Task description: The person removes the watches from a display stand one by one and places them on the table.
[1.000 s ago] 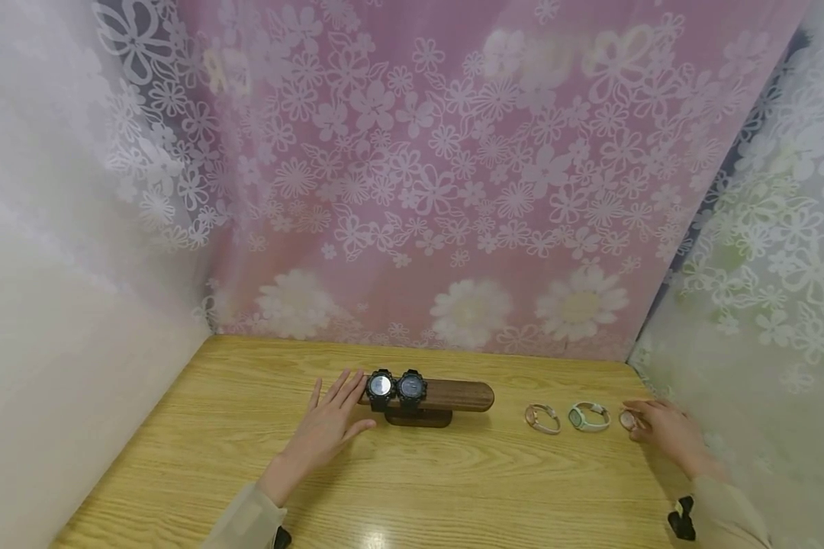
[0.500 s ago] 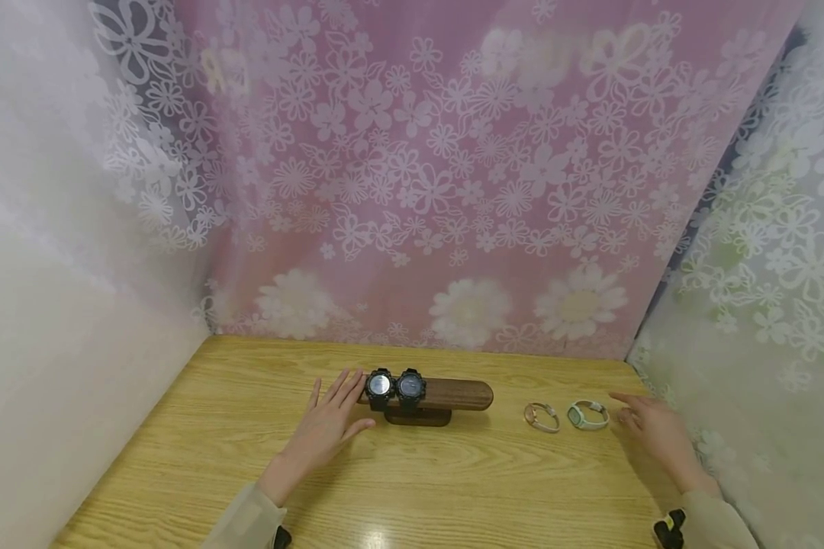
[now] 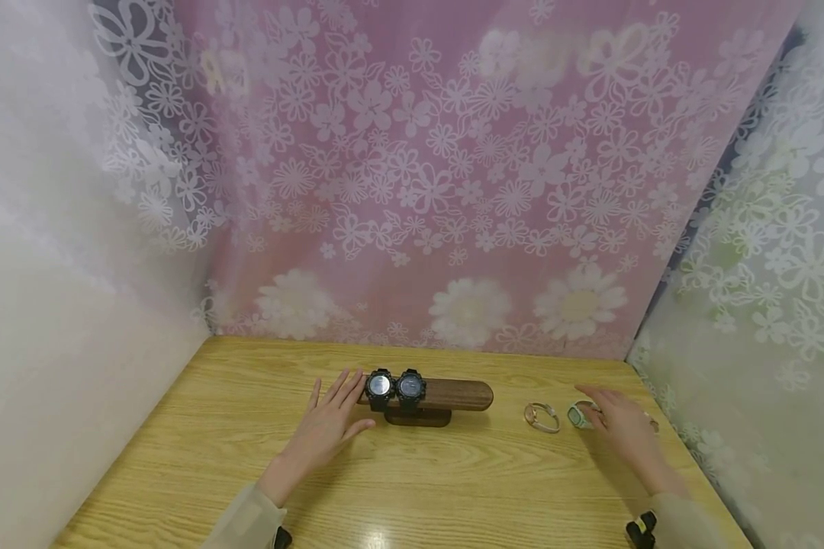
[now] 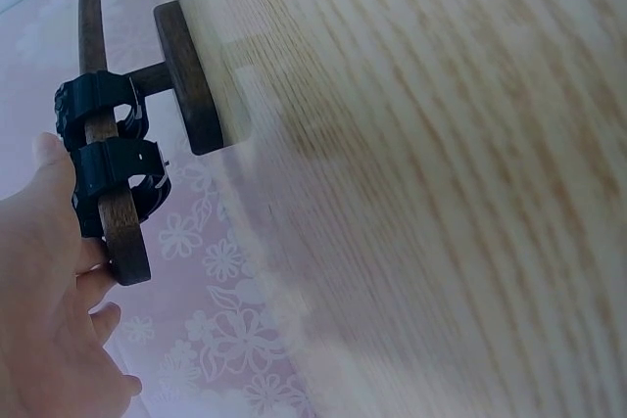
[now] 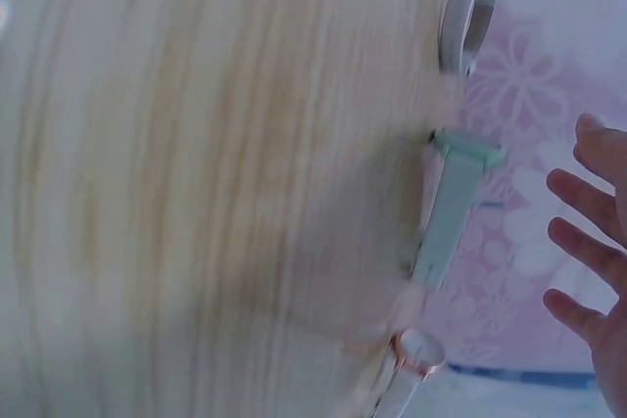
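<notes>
A dark wooden watch stand [image 3: 460, 395] carries two black watches, the outer watch [image 3: 380, 385] and the inner watch [image 3: 411, 386], side by side at its left end. My left hand [image 3: 321, 433] has its fingers spread and extended, fingertips touching that end of the bar. Over the mint-green watch [image 3: 577, 415] is my right hand [image 3: 625, 431], its fingers apart and nothing in them; it partly covers that watch. In the right wrist view the green watch [image 5: 456, 203] stands between a pale-strapped watch [image 5: 468, 22] and a white-strapped watch with a rose-gold case [image 5: 419, 349].
A gold-cased watch with a pale strap [image 3: 541, 417] lies between the stand and the green watch. The wood-grain table [image 3: 412, 488] meets a pink flowered curtain [image 3: 412, 229] at the back. A pale flowered sheet [image 3: 783, 343] hangs along the right side.
My right hand has let go of the white-strapped watch at the far right and moved left over the green watch. My left hand and the stand stay in place.
</notes>
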`<state>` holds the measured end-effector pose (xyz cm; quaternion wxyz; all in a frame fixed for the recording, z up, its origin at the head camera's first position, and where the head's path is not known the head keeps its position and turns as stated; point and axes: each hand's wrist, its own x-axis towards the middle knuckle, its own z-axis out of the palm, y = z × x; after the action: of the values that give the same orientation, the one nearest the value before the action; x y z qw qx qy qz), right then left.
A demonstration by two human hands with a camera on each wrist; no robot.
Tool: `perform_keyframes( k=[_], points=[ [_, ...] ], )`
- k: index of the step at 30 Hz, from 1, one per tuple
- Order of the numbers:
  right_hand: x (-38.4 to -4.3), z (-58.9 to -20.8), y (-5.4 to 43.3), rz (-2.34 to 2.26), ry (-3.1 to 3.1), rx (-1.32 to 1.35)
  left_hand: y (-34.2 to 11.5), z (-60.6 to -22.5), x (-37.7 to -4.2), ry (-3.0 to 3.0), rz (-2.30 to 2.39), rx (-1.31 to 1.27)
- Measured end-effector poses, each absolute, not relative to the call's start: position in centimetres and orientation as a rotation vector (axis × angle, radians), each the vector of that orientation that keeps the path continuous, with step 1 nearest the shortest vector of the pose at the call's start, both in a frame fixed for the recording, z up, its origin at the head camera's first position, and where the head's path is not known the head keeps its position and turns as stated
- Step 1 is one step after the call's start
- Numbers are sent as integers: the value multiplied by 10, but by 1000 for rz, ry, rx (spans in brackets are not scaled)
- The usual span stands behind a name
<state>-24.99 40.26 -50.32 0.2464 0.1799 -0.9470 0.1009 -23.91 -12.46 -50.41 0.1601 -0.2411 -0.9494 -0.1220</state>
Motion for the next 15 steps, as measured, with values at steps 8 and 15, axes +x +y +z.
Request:
perform_keyframes(
  k=[8, 15],
  points=[
    [-254, -502, 363, 256, -2501, 617, -125, -504, -239, -2710, -337, -687],
    [-259, -503, 323, 312, -2471, 701, -125, -504, -239, -2715, -339, -690]
  ],
)
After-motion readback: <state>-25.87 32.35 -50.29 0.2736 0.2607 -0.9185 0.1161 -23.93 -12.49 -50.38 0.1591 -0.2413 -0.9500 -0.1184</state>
